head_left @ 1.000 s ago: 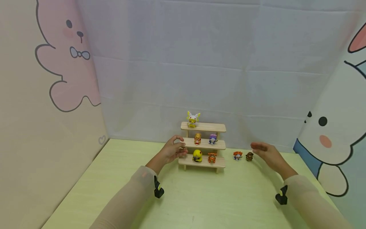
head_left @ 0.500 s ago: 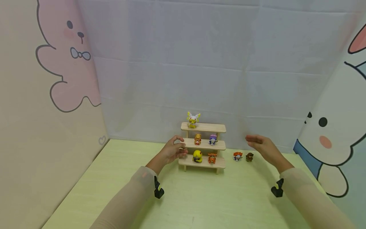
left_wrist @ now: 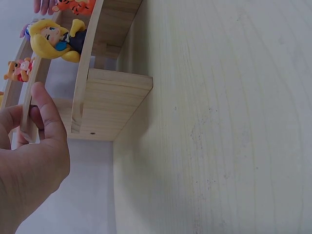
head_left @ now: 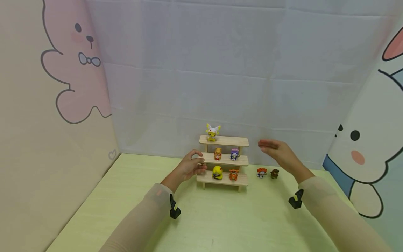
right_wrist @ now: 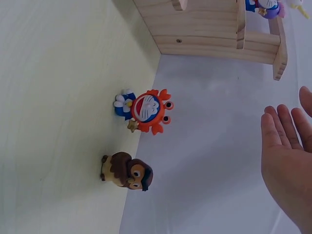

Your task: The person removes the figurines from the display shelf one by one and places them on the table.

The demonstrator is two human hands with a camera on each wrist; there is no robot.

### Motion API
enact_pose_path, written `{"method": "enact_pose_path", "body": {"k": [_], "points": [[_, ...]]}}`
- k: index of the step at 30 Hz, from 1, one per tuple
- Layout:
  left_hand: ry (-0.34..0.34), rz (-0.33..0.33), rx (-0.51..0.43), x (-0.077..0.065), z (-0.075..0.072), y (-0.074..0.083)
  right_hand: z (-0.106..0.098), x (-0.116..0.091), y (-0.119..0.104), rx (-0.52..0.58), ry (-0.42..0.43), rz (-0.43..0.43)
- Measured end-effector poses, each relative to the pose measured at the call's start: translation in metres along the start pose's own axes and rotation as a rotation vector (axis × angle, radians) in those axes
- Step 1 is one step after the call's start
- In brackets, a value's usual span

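Shelf, wooden, three-tier (head_left: 231, 141): lower centre of the head view, between the two hands. Left hand (head_left: 190, 165): at the shelf's left side, pinching the end of the middle board between thumb and fingers. Right hand (head_left: 281, 155): right of the shelf and apart from it, fingers extended, gripping nothing. Figurines on the shelf: white-and-yellow (head_left: 212, 133), top; bear (head_left: 217, 154) and purple-topped (head_left: 234, 154), middle; yellow-haired (head_left: 217, 173) and tiger (head_left: 233, 175), bottom. Crab-hatted figurine (right_wrist: 147, 111) and owl figurine (right_wrist: 126, 170): on the table (right_wrist: 58, 97), below the right hand in the head view.
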State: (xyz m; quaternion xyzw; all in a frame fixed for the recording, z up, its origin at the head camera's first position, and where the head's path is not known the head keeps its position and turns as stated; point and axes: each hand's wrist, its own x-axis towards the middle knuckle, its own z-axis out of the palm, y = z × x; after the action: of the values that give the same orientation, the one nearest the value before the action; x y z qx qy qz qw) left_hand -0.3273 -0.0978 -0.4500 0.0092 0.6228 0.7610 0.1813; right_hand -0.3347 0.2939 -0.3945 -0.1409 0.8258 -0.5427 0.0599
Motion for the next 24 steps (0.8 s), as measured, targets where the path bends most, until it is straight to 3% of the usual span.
{"method": "enact_pose_path", "body": {"k": [24], "points": [[-0.009, -0.001, -0.005, 0.001, -0.002, -0.001, 0.038, 0.030, -0.045, 0.027, 0.021, -0.058]]}}
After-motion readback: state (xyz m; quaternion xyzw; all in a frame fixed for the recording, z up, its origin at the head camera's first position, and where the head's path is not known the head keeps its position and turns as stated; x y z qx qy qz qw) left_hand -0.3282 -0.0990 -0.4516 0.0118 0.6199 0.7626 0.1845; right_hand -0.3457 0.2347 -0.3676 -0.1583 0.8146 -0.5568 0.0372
